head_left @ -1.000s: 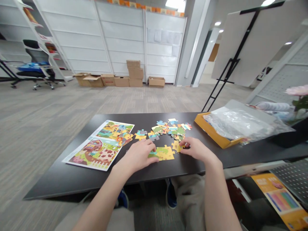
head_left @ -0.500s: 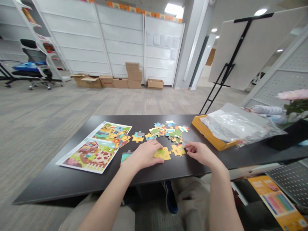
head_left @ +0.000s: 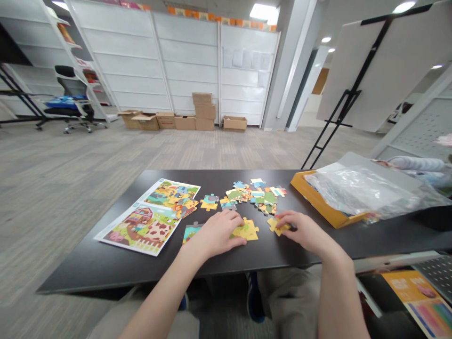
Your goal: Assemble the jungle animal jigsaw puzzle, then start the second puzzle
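Loose puzzle piece (head_left: 277,226) shifted right, right hand (head_left: 306,230) closed on it; left hand (head_left: 216,234) open, fingertips steadying joined pieces (head_left: 248,230) against table (head_left: 271,254).

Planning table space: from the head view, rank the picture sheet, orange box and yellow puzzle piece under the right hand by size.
Printed picture sheet and orange box: they look alike, and a plastic bag hides much of the box, so unranked.
Then the yellow puzzle piece, clearly smallest.

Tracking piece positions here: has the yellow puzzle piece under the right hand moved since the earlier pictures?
Yes, the yellow puzzle piece has slid right, away from the printed picture sheet.
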The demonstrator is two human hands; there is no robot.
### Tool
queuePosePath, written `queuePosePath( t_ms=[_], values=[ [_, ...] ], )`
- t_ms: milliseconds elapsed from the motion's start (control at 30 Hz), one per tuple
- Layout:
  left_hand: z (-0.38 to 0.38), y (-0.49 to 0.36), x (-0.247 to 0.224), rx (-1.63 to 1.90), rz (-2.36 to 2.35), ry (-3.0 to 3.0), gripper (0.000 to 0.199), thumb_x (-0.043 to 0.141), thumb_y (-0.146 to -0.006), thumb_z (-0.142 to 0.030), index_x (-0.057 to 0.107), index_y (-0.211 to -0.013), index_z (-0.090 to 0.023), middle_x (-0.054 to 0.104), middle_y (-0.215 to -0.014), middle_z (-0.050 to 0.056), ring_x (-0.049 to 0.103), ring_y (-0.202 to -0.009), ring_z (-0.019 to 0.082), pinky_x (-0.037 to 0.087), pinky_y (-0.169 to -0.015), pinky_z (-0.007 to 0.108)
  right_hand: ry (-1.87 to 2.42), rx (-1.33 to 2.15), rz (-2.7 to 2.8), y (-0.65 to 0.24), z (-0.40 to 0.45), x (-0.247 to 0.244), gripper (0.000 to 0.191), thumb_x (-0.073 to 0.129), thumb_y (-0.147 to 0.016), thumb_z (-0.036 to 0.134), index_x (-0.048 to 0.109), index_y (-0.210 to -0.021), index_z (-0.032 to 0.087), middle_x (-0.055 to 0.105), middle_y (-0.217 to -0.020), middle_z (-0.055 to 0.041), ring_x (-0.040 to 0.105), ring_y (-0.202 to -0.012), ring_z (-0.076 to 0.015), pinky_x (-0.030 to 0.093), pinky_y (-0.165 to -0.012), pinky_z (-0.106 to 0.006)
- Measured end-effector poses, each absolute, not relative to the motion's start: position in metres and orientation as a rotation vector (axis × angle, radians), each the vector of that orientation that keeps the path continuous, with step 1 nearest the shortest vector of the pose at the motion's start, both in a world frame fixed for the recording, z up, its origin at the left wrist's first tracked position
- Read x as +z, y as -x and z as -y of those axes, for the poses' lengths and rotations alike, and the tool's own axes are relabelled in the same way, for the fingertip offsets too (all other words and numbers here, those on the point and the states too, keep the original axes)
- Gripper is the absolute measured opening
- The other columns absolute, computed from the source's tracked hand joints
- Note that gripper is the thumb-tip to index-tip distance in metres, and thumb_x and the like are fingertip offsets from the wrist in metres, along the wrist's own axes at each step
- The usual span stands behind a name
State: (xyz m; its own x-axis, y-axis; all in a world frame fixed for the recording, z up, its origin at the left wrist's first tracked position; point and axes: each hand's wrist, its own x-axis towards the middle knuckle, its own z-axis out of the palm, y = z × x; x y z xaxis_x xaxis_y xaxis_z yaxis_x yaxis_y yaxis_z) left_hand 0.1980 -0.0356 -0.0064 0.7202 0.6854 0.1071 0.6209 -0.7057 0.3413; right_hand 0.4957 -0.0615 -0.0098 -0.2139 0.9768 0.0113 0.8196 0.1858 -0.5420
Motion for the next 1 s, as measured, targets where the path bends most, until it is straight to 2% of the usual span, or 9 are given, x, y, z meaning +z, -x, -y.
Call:
queuePosePath(
  t_ms=[167,300,433,533,667,800,900,1000],
  values=[
    [0.039,-0.189,-0.012,0.421,-1.016,-2.62,0.038,0.073,-0.09,-0.043,0.065,-0.121,-0.021,0.066,-0.125,0.009,0.058,-0.122,0.027,0.048,-0.104,0.041,1.849,0.393,2.005,-0.539,0.056,-0.027,0.03,0.056,-0.07,0.005,0.077,-0.078,0.025,0.074,-0.112,-0.0061,0.07,-0.104,-0.0251,0.051,-0.101,-0.038],
    [0.039,-0.183,-0.015,0.452,-1.008,-2.607,0.037,0.073,-0.091,-0.041,0.065,-0.12,-0.021,0.067,-0.123,0.008,0.059,-0.119,0.026,0.047,-0.104,0.04,1.905,0.123,1.943,-0.546,0.047,-0.041,0.035,0.053,-0.072,0.006,0.077,-0.091,0.022,0.069,-0.119,-0.0115,0.067,-0.11,-0.0276,0.049,-0.104,-0.041],
    [0.039,-0.184,-0.014,0.414,-1.024,-2.62,0.035,0.072,-0.091,-0.043,0.067,-0.119,-0.021,0.068,-0.121,0.008,0.06,-0.118,0.027,0.048,-0.102,0.041,1.853,0.057,1.936,-0.53,0.042,-0.043,0.025,0.056,-0.088,0.03,0.074,-0.102,0.021,0.068,-0.119,-0.0139,0.065,-0.111,-0.03,0.049,-0.102,-0.045],
    [0.04,-0.186,-0.01,0.395,-1.024,-2.612,0.036,0.071,-0.091,-0.045,0.067,-0.119,-0.022,0.068,-0.122,0.008,0.061,-0.119,0.027,0.049,-0.101,0.04,1.834,0.107,1.99,-0.52,0.04,-0.042,0.03,0.063,-0.086,0.045,0.074,-0.102,0.022,0.07,-0.114,-0.0125,0.066,-0.106,-0.0309,0.049,-0.1,-0.046],
    [0.037,-0.173,-0.002,0.482,-1.033,-2.57,0.027,0.064,-0.097,-0.04,0.066,-0.116,-0.021,0.068,-0.124,0.008,0.061,-0.12,0.025,0.049,-0.102,0.038,1.829,0.155,2.028,-0.52,0.036,-0.043,0.025,0.061,-0.086,0.035,0.074,-0.104,0.022,0.072,-0.113,-0.0112,0.067,-0.106,-0.0294,0.049,-0.1,-0.044],
    [0.029,-0.124,0.003,0.657,-1.217,-2.501,0.025,0.05,-0.101,-0.036,0.066,-0.114,-0.021,0.07,-0.12,0.009,0.064,-0.115,0.024,0.049,-0.102,0.038,1.797,0.161,2.028,-0.522,0.034,-0.044,0.025,0.057,-0.086,0.025,0.074,-0.105,0.022,0.073,-0.114,-0.0115,0.067,-0.108,-0.0278,0.049,-0.1,-0.042],
    [0.028,-0.073,0.0,0.662,-1.45,-2.452,0.031,0.043,-0.101,-0.042,0.066,-0.106,-0.022,0.071,-0.117,0.009,0.065,-0.113,0.025,0.049,-0.101,0.04,1.798,0.143,2.008,-0.52,0.035,-0.043,0.025,0.06,-0.084,0.023,0.075,-0.104,0.022,0.074,-0.111,-0.0112,0.068,-0.106,-0.0277,0.05,-0.099,-0.041],
    [0.034,-0.03,-0.008,0.482,-1.706,-2.402,0.036,0.043,-0.098,-0.049,0.065,-0.102,-0.021,0.072,-0.11,0.01,0.066,-0.107,0.029,0.049,-0.099,0.043,1.811,0.118,1.991,-0.518,0.035,-0.042,0.025,0.062,-0.082,0.024,0.076,-0.103,0.023,0.074,-0.109,-0.0113,0.069,-0.104,-0.0281,0.051,-0.099,-0.041]
  ],
)
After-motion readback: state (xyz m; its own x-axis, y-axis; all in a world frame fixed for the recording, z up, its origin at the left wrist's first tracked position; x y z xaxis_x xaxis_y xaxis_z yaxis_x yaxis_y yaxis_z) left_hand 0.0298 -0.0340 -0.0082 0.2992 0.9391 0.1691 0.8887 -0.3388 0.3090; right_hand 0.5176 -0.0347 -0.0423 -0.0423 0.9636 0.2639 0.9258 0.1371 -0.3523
